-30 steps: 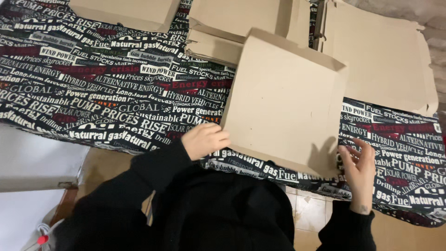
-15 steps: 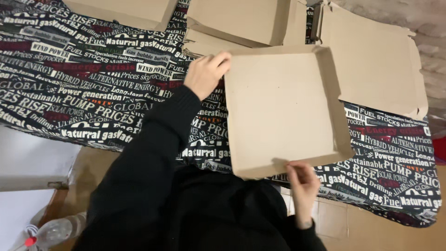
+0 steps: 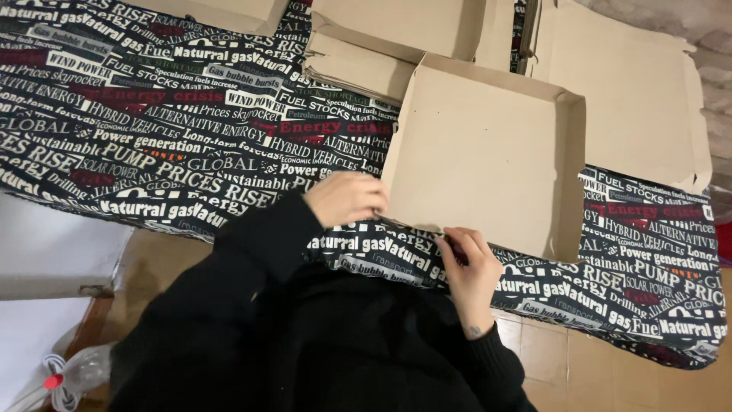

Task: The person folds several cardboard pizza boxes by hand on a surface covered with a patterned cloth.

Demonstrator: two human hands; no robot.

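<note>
1. Best to press the near edge of the cardboard box tray (image 3: 488,156) flat and crease it evenly along the fold.
2. Tray lying open on the printed cloth (image 3: 191,152), near the body.
3. Left hand (image 3: 347,198) curled over the near-left corner, fingers together.
4. Right hand (image 3: 469,263) pinching the near edge, fingers clamped on cardboard.

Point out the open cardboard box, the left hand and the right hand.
open cardboard box (image 3: 480,152): head view, on its bare inner floor.
left hand (image 3: 347,198): head view, on the back of the hand.
right hand (image 3: 474,267): head view, on the back of the hand.
</note>
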